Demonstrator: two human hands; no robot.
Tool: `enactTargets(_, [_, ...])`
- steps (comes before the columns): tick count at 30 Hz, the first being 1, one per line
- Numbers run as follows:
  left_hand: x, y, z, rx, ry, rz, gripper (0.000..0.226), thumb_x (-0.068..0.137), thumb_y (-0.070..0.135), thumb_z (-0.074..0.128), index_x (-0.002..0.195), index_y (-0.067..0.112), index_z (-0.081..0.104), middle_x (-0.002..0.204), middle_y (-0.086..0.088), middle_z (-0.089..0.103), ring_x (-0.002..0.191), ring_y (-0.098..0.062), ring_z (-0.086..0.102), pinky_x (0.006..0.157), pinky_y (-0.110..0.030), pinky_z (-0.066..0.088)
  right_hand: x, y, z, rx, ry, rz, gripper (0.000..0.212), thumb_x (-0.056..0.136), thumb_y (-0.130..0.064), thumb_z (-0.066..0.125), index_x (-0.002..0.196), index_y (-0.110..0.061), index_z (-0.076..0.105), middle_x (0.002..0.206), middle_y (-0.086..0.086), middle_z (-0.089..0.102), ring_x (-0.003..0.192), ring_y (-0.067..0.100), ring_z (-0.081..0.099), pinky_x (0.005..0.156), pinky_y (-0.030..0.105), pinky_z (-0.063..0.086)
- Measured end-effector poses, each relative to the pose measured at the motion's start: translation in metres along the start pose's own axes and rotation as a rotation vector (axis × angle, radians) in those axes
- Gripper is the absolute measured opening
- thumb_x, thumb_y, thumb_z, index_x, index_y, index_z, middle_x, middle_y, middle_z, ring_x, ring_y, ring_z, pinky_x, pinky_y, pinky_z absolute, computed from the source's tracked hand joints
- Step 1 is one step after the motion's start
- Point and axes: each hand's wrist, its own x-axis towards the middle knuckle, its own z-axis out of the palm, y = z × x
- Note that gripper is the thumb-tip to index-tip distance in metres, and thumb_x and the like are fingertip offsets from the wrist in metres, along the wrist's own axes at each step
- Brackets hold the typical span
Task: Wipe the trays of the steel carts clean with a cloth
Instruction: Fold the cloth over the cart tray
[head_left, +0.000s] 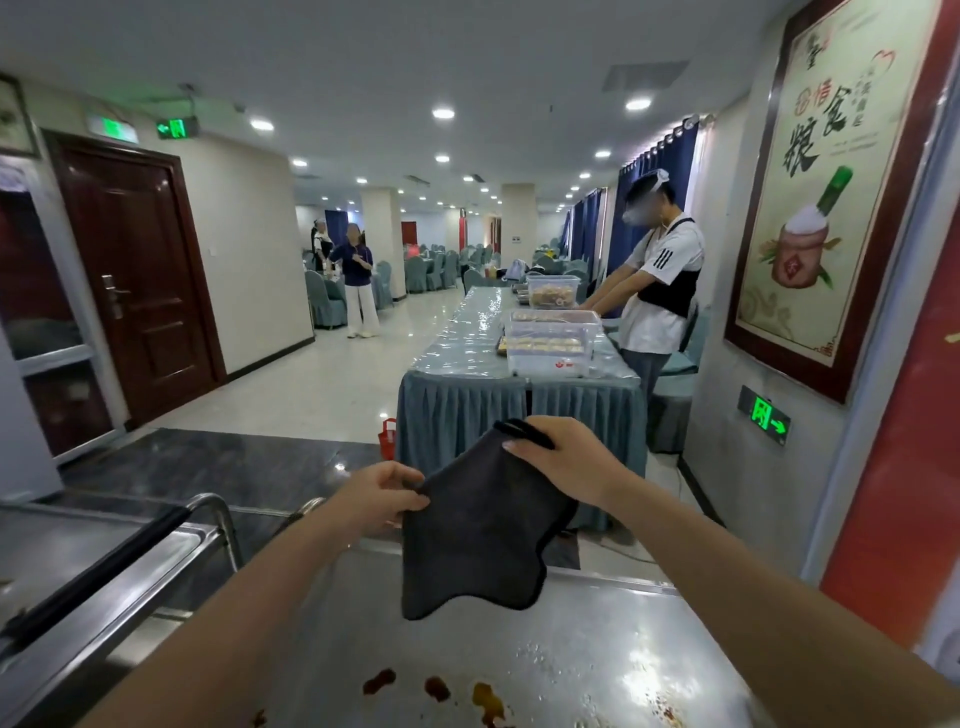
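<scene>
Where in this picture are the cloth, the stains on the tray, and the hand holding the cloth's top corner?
cloth (475, 540): head view, middle of the dark fabric.
stains (435, 688): head view, middle brown blot on the tray.
right hand (563, 460): head view, back of the hand.

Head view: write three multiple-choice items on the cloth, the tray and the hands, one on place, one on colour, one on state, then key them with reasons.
1. Where is the dark grey cloth?
A. Held in the air above the steel cart tray
B. Lying flat on the tray
C. On the floor

2. What colour are the stains on the tray?
A. Green
B. Reddish-brown
C. Blue

3. How is the cloth held?
A. Left hand only
B. Right hand only
C. Both hands

Key: 1 A, it hangs clear of the tray; 2 B, brown-red blotches near the front edge; 3 C, each hand pinches an edge.
</scene>
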Motion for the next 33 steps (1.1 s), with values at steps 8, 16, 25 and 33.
enactTargets(8, [-0.001, 0.04, 0.071, -0.054, -0.157, 0.352, 0.079, 0.074, 0.025, 0.083, 0.137, 0.046, 0.04, 0.111, 0.002, 0.067, 0.098, -0.01, 0.069, 0.074, -0.022, 0.056, -0.009, 0.008, -0.024, -0.161, -0.108, -0.061, 0.021, 0.091, -0.035, 0.063, 0.086, -0.017, 0.069, 0.077, -0.002, 0.067, 0.072, 0.011, 0.062, 0.069, 0.03, 0.048])
enactTargets(16, [0.016, 0.051, 0.118, 0.113, -0.093, 0.465, 0.02, 0.083, 0.028, 0.074, 0.076, 0.019, 0.057, 0.069, 0.008, 0.059, 0.067, -0.002, 0.057, 0.062, -0.019, 0.045, -0.034, 0.042, -0.064, -0.207, -0.087, -0.029, 0.033, 0.079, -0.045, 0.073, 0.066, -0.018, 0.061, 0.059, -0.005, 0.053, 0.054, 0.006, 0.049, 0.057, 0.026, 0.038])
enactTargets(25, [0.022, 0.076, 0.119, 0.102, -0.268, 0.35, 0.019, 0.082, 0.043, 0.072, 0.07, 0.029, 0.069, 0.071, 0.005, 0.07, 0.066, -0.007, 0.067, 0.055, -0.015, 0.048, -0.066, 0.061, -0.096, -0.005, -0.191, -0.011, 0.03, 0.076, -0.036, 0.079, 0.101, -0.04, 0.065, 0.089, -0.028, 0.064, 0.081, -0.003, 0.064, 0.066, 0.013, 0.051])
enactTargets(33, [0.027, 0.093, 0.113, 0.293, -0.325, 0.251, 0.024, 0.081, 0.049, 0.071, 0.062, 0.034, 0.067, 0.066, 0.017, 0.066, 0.062, 0.004, 0.061, 0.054, -0.009, 0.042, -0.075, 0.081, -0.101, 0.115, -0.166, 0.009, 0.02, 0.076, -0.024, 0.081, 0.093, -0.024, 0.072, 0.088, -0.013, 0.07, 0.083, 0.005, 0.067, 0.072, 0.017, 0.051])
